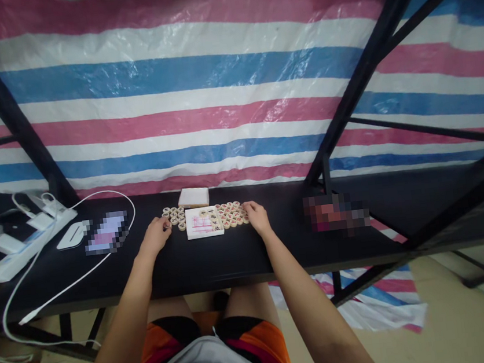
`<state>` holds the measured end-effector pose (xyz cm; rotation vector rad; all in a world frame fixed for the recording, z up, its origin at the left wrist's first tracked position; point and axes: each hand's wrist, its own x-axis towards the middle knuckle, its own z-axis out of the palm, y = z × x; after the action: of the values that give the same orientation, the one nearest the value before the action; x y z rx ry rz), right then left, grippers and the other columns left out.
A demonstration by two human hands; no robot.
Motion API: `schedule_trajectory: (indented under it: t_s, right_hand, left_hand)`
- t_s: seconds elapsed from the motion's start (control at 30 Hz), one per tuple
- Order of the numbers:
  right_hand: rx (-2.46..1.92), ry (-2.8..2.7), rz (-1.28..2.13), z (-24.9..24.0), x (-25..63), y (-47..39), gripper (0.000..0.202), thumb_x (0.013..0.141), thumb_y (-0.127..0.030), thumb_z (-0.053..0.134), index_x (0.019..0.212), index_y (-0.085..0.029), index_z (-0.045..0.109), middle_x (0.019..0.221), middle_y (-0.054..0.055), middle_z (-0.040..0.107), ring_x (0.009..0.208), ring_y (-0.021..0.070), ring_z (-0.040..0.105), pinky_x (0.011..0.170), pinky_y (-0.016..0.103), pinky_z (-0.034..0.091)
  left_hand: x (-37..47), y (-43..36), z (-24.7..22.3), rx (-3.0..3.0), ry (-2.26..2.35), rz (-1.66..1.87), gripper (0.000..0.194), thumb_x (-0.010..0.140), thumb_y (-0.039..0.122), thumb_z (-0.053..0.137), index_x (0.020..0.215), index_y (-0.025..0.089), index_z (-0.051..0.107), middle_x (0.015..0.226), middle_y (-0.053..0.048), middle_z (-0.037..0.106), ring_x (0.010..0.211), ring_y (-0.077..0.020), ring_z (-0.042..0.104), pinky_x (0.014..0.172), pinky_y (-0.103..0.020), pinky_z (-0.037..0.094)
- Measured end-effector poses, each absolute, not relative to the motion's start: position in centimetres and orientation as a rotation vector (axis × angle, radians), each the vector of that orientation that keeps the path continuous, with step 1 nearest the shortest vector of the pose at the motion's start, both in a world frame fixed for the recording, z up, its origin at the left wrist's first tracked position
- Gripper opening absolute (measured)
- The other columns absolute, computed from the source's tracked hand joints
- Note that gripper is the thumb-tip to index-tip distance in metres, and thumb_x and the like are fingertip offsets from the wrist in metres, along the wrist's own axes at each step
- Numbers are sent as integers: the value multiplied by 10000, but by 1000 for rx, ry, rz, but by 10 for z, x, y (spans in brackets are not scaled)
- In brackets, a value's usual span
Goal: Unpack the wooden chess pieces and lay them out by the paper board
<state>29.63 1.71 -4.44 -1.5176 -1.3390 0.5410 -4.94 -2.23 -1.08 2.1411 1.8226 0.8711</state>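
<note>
A white open box (203,222) with red marks inside and some round pieces along its right side lies on the black table. To its left is a cluster of round pieces with dark characters (181,217); on its right, several pieces with red characters (232,214). My left hand (159,233) is closed at the outer edge of the dark pieces, its fingertips around what looks like one piece. At the right end of the red pieces, my right hand (256,215) has its fingers pressed together; what they hold, if anything, is too small to tell.
Behind the box sits a white lid (194,197). On the left are a blurred phone (107,232), a white device (71,236), a power strip (28,246) and loose white cables. A blurred reddish object (333,213) lies right. Black frame bars rise at both sides.
</note>
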Motion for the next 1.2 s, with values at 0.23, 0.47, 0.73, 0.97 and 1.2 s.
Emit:
schedule_trajectory:
  t_s: [0.23,0.47,0.73,0.97,1.2]
  right_hand:
    - [-1517,-1334,550,-44,296,16,372,780,-459,433,874,-194,678,851,40,692,804,196,609,723,280,441]
    - [-1513,-1336,547,-46,297,18,379,778,-476,431,863,-197,674,833,38,686,805,196,606,703,274,446]
    - [-1529,-1345,541,-39,294,13,377,777,-471,427,841,-191,672,831,38,684,795,192,601,719,274,435]
    - [-1523,-1331,550,-42,295,16,355,772,-443,436,863,-201,679,849,32,687,809,190,604,750,279,437]
    - [-1523,-1347,539,-43,296,15,381,777,-470,425,853,-194,677,834,36,684,806,191,602,739,275,437]
  left_hand:
    - [-49,-23,-9,2148,1844,838,48,738,136,541,734,168,576,774,-21,494,702,-150,538,722,-264,423]
    - [-49,-23,-9,2154,1835,854,60,729,117,542,726,167,575,780,-20,495,707,-146,542,730,-260,424]
    - [-49,-23,-8,2145,1842,856,39,738,141,546,720,173,561,771,-15,498,720,-152,545,738,-265,428]
    - [-48,-25,-4,2159,1866,824,63,728,121,540,730,175,573,792,-23,514,731,-157,544,721,-263,415]
    - [-45,-29,-2,2147,1935,800,46,746,150,541,753,177,576,841,-35,516,730,-153,541,712,-257,406]
